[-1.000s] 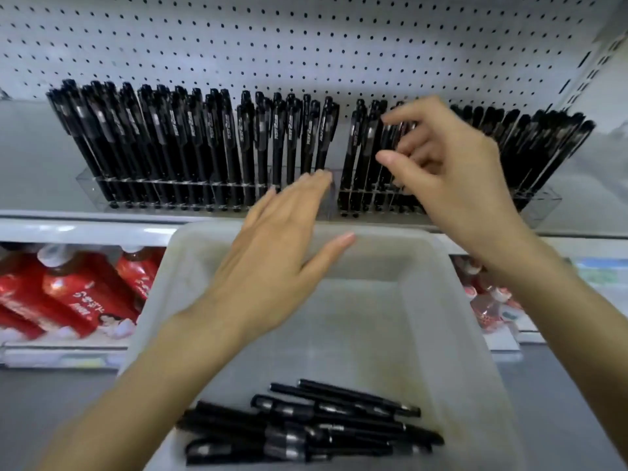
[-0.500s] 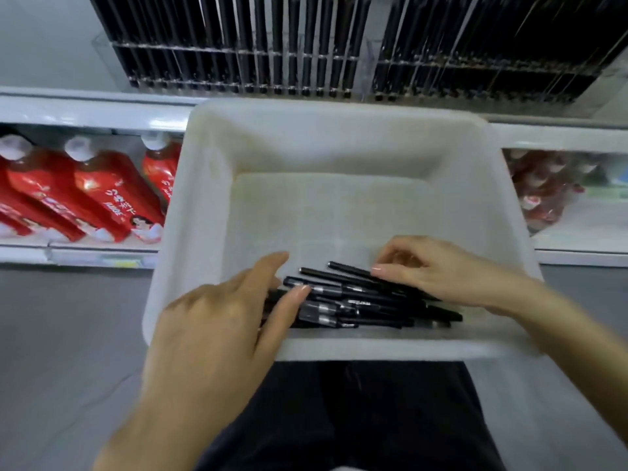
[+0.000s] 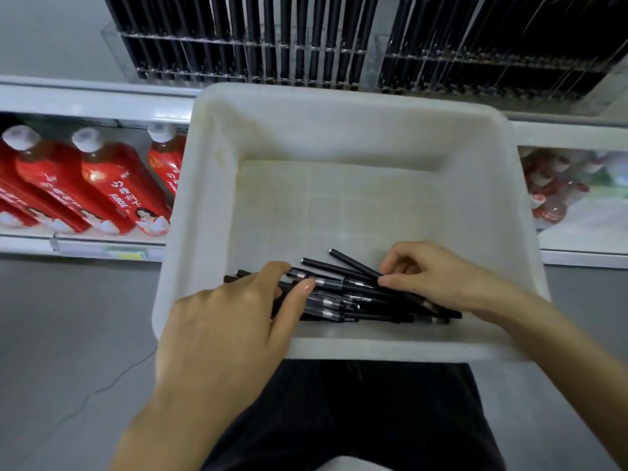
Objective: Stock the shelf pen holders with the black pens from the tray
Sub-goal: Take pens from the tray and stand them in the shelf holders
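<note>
Best done by gathering several black pens [image 3: 356, 297] parallel before lifting them to the pen holders [image 3: 306, 52] at the frame's top. In the tray [image 3: 339, 130], lower centre, the left hand [image 3: 221, 321] rests straight-fingered on the pile's left end. The right hand [image 3: 438, 277] pinches a pen at its right.

A: Tray [image 3: 339, 107]?
B: White, faint grid on the bottom, yellowish stains on the left wall.
A: Pens [image 3: 360, 294]?
B: Black, silver bands, tiny white print on some.
A: Holders [image 3: 370, 56]?
B: Clear, filled with black.
A: Bottles [image 3: 112, 185]?
B: Red labels, white lettering, white caps.
A: Rest?
B: Floor [image 3: 68, 334] grey, shelf [image 3: 85, 100] white, trousers [image 3: 356, 419] black.
</note>
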`<state>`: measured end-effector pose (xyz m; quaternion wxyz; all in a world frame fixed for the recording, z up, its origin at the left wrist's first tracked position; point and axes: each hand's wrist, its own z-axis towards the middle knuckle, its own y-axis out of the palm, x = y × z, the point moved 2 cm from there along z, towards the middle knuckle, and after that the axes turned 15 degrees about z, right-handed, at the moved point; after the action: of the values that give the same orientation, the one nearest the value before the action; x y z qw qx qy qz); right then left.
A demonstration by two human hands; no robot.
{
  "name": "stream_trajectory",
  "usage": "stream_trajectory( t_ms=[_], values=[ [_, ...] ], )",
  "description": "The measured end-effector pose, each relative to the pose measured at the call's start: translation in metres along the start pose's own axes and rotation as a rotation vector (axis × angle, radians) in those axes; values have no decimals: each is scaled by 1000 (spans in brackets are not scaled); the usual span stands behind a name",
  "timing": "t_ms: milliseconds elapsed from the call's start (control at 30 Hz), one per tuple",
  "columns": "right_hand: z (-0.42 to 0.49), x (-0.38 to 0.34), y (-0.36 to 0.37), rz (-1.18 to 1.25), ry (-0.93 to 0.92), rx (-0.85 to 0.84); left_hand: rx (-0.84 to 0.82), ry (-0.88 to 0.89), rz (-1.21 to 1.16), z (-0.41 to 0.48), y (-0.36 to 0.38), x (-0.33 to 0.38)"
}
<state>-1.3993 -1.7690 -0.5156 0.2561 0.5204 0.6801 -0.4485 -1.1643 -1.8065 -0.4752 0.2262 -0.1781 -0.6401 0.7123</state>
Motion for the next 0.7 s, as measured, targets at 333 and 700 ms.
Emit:
stream_trajectory(
  t_ms=[333, 700],
  values=[
    [-1, -21, -7, -2, -211, 15, -139, -122, -225, 19, -14, 0],
    [-22, -74, -43, 157, -506, 133, -335, 58, -762, 96, -34, 26]
  ],
)
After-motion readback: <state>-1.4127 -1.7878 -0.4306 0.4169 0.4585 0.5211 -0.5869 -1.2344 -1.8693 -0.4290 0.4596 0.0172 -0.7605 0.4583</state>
